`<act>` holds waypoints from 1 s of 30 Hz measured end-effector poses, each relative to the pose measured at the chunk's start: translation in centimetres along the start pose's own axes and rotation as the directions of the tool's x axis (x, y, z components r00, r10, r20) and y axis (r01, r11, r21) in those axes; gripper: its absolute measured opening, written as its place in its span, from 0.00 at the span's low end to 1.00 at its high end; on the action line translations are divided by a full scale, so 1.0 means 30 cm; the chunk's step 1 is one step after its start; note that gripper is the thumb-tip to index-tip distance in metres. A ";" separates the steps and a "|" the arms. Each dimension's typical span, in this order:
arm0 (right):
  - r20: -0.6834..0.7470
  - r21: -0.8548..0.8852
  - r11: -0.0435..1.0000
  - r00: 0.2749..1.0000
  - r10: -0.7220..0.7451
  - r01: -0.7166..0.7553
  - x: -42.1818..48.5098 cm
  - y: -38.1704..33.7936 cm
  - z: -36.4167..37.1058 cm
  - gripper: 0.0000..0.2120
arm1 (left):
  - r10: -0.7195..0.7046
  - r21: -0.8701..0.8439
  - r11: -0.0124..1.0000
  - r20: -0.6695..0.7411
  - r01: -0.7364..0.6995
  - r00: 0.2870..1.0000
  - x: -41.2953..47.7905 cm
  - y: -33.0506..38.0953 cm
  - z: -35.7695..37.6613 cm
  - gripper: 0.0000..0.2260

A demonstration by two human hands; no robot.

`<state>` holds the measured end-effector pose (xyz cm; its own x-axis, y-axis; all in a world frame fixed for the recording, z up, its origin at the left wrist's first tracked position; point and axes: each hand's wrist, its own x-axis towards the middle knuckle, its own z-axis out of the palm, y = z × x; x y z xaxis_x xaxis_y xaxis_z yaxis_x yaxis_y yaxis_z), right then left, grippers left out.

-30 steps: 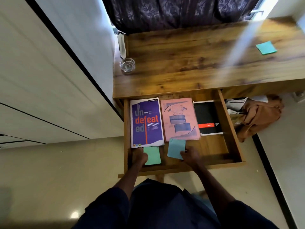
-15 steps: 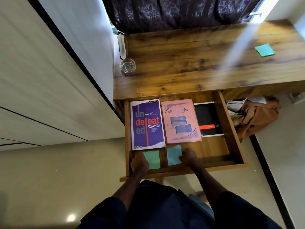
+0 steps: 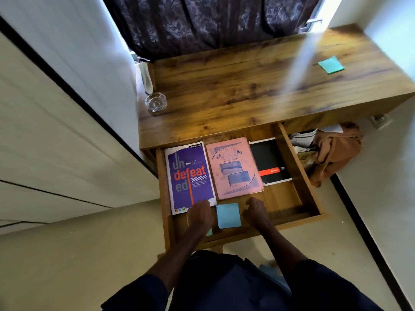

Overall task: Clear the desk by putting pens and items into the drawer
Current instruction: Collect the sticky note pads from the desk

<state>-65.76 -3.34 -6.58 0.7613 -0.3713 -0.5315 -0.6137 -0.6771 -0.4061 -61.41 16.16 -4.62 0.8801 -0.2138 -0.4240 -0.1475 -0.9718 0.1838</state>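
The wooden drawer (image 3: 314,203) is pulled open under the desk (image 3: 247,90). Inside lie a purple notebook (image 3: 188,173), a pink notebook (image 3: 233,167) and a black notebook (image 3: 269,162). A blue sticky pad (image 3: 228,215) lies at the drawer's front between my hands. My left hand (image 3: 199,215) rests over a green sticky pad (image 3: 209,231), hiding most of it, with its fingertips at the purple notebook's lower edge. My right hand (image 3: 254,211) sits just right of the blue pad, fingers loosely curled, holding nothing. Another green sticky pad (image 3: 330,64) remains on the desk's far right.
A glass ashtray (image 3: 156,102) stands at the desk's left rear corner. A dark curtain (image 3: 213,21) hangs behind the desk. A brown cloth (image 3: 334,151) is bundled right of the drawer. White cabinet panels (image 3: 56,131) stand on the left.
Both hands have moved forward inside the drawer. The left hand now covers the green pad and reaches the purple notebook. The right hand has let go of the blue pad and sits beside it.
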 end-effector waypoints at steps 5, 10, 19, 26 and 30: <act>-0.140 0.106 0.992 0.989 -0.051 0.066 0.001 0.093 -0.176 0.14 | 0.133 -0.048 0.990 -0.007 -0.133 0.991 0.063 0.217 -0.098 0.09; -0.291 0.193 0.974 0.955 -0.062 0.122 0.023 0.209 -0.437 0.09 | 0.302 -0.009 0.953 -0.042 -0.302 0.953 0.100 0.527 -0.147 0.09; -0.408 0.279 0.950 0.913 -0.012 0.138 0.094 0.594 -0.910 0.07 | 0.403 -0.084 0.905 -0.145 -0.417 0.904 0.125 1.191 -0.154 0.07; -0.406 0.295 0.942 0.913 -0.028 0.160 0.124 0.891 -1.158 0.06 | 0.359 -0.119 0.915 -0.197 -0.386 0.912 0.098 1.590 -0.124 0.08; -0.374 0.285 0.943 0.926 -0.054 0.170 0.184 0.968 -1.261 0.06 | 0.343 -0.125 0.916 -0.241 -0.380 0.908 0.125 1.725 -0.148 0.06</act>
<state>-71.47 -49.10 6.80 0.8161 -0.5452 -0.1919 -0.5089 -0.5205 -0.6856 -63.73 -34.49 7.24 0.8570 -0.5039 -0.1078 -0.4132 -0.7970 0.4405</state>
